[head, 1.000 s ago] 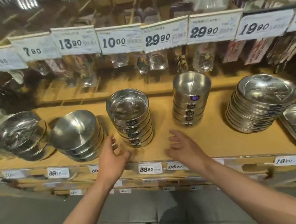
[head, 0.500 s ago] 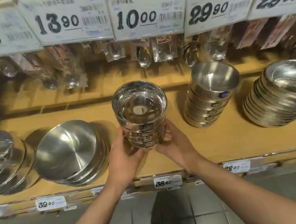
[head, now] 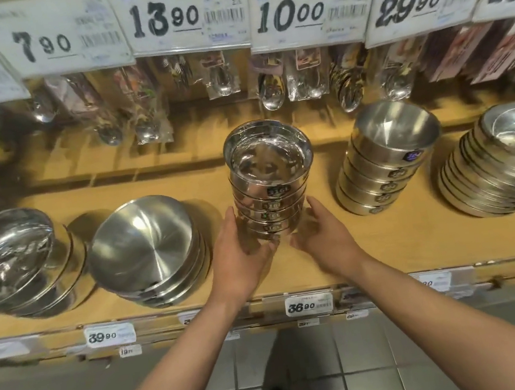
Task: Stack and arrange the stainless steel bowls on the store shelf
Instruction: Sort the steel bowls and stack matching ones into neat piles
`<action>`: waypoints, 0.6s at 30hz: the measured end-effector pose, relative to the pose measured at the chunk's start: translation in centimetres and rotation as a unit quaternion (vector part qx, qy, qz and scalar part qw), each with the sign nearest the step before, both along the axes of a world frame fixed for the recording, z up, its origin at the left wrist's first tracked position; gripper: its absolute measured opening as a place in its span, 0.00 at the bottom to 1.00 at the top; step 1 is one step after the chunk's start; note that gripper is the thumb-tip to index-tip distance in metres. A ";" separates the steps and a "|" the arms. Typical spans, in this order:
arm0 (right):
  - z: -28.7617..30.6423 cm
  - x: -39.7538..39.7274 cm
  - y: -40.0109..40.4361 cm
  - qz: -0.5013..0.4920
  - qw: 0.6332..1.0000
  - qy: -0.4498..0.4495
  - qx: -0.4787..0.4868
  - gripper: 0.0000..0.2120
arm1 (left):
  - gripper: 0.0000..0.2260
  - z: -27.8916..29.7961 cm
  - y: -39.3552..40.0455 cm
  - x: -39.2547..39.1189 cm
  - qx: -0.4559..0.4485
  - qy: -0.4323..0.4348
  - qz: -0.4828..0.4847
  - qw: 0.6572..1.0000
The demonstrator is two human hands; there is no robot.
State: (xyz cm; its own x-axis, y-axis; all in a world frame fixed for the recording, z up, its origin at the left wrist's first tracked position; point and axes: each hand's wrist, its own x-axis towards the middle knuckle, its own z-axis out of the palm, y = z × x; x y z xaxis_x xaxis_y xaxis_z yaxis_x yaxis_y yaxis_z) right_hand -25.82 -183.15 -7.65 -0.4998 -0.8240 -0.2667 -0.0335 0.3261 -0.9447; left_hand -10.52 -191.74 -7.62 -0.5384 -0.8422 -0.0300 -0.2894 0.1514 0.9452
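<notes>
A tall stack of several stainless steel bowls (head: 268,177) stands upright in the middle of the wooden store shelf (head: 396,242). My left hand (head: 238,256) cups the lower left side of this stack, fingers curled round its base. My right hand (head: 324,238) holds the lower right side, thumb against the bowls. To the right leans another stack of steel bowls (head: 386,161). A stack of wide shallow bowls (head: 147,248) sits tilted at the left.
A tilted pile of steel plates (head: 9,260) lies at the far left and a stack of shallow dishes (head: 507,158) at the far right. Packaged spoons (head: 272,91) hang behind under large price cards (head: 307,8). The shelf's front edge carries small price tags (head: 308,305).
Both hands reached from the shelf's front edge to the middle stack and took hold of its base. The camera has moved closer to the shelf.
</notes>
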 end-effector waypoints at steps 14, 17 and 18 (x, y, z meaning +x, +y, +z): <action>2.1 8.7 4.5 0.128 0.986 -0.052 0.089 0.32 | 0.14 2.6 5.4 16.3 0.035 -0.118 0.184 0.975; 2.5 10.5 3.4 0.131 0.987 -0.049 0.077 0.37 | 0.20 3.1 3.3 18.0 0.009 -0.117 0.205 0.972; 2.6 11.1 2.8 0.126 0.988 -0.058 0.071 0.38 | 0.26 3.0 2.4 18.3 0.006 -0.127 0.200 0.972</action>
State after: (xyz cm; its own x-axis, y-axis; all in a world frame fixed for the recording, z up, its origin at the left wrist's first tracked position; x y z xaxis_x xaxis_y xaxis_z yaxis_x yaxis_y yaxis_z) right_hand -14.74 -180.37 -5.04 -0.2433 -0.8680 -0.4329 -0.0240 0.4515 -0.8919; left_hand 7.79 -189.38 -4.66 -0.1428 -0.9812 -0.1302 -0.5463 -0.0315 0.8370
